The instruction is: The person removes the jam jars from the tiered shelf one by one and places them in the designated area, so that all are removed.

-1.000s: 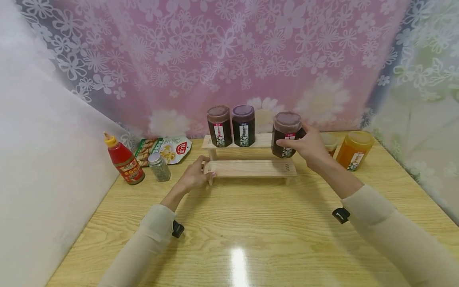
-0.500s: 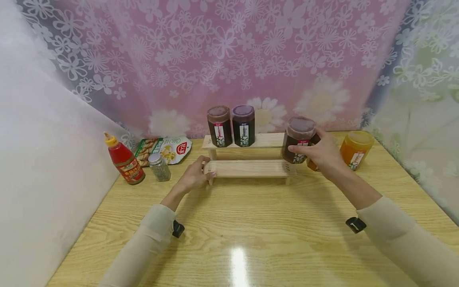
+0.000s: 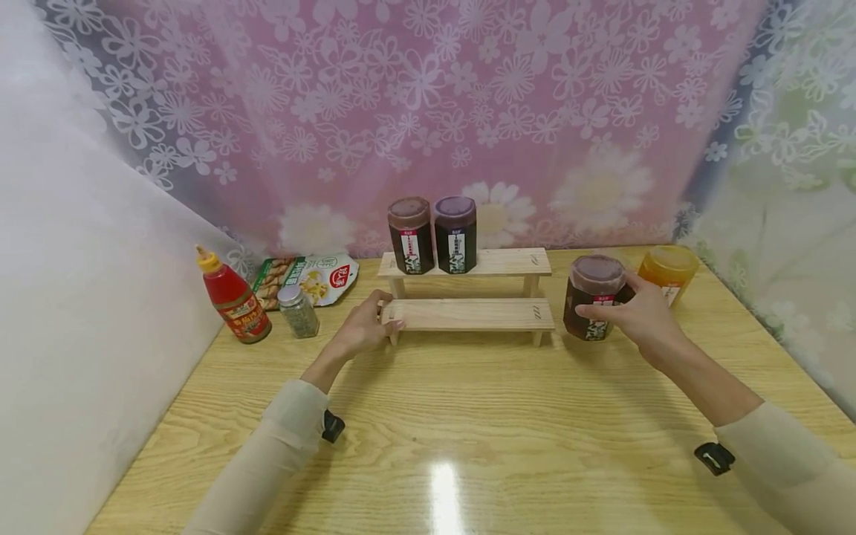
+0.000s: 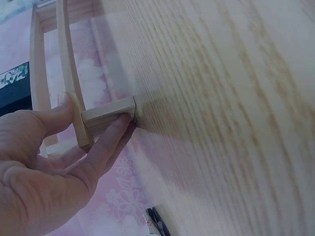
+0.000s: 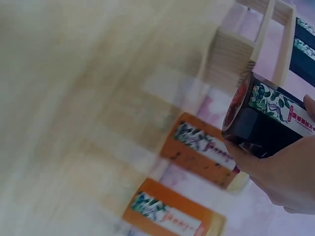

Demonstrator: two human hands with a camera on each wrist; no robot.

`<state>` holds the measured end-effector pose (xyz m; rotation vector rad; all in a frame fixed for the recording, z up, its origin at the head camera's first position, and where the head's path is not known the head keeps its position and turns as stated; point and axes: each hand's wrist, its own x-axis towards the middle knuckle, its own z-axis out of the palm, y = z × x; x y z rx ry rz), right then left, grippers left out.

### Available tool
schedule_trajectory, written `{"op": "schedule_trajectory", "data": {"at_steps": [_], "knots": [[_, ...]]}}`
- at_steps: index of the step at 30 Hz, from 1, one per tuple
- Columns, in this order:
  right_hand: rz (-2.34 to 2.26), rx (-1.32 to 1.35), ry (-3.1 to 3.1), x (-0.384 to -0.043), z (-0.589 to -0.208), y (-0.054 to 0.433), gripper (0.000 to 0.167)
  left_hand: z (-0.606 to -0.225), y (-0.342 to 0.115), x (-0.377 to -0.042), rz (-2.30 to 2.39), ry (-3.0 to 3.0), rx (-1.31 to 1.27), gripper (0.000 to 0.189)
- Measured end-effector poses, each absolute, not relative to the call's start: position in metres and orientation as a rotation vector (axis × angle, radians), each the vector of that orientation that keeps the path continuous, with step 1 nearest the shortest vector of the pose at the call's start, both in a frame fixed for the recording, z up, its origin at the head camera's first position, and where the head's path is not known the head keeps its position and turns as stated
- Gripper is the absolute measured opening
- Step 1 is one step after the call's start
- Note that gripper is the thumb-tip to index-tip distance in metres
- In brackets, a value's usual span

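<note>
My right hand [image 3: 645, 316] grips a dark jam jar [image 3: 594, 286] with a red-and-white label, to the right of a two-tier wooden rack [image 3: 468, 315]. In the right wrist view the jar's underside shows, so it is held off the table. My left hand [image 3: 361, 325] holds the left end of the rack's lower board; in the left wrist view its thumb lies by the board and its fingers reach the short leg [image 4: 110, 110]. Two more dark jars, one reddish-lidded [image 3: 410, 236] and one purple-lidded [image 3: 456, 236], stand on the upper board's left part.
An orange jar [image 3: 669, 266] stands at the right; another orange jar [image 5: 199, 147] shows in the right wrist view, hidden behind the held jar from the head. At left are a red sauce bottle [image 3: 234, 297], a spice shaker [image 3: 298, 312] and a food packet [image 3: 321, 279].
My right hand has carried the dark jar from the upper board's right end rightward, down and nearer, past the rack's edge. The left hand stays at the rack.
</note>
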<state>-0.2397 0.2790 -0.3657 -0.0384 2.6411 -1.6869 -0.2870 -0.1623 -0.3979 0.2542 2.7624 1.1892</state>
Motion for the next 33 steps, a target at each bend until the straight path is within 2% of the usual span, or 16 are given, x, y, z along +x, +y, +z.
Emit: {"op": "schedule_trajectory", "data": {"at_steps": [16,26,33], "knots": [[-1.441,0.021,2.748,-0.214,-0.385,0.325,0.098,-0.4,-0.162,-0.286,1.201,2.761,0.247,0.058],[-1.465,0.08,2.781,-0.213,-0.395,0.345,0.091,-0.398,-0.162,-0.288,1.196,2.755,0.241,0.06],[-1.492,0.094,2.773,-0.215,-0.399,0.357,0.096,-0.398,-0.163,-0.287,1.186,2.756,0.234,0.06]]}}
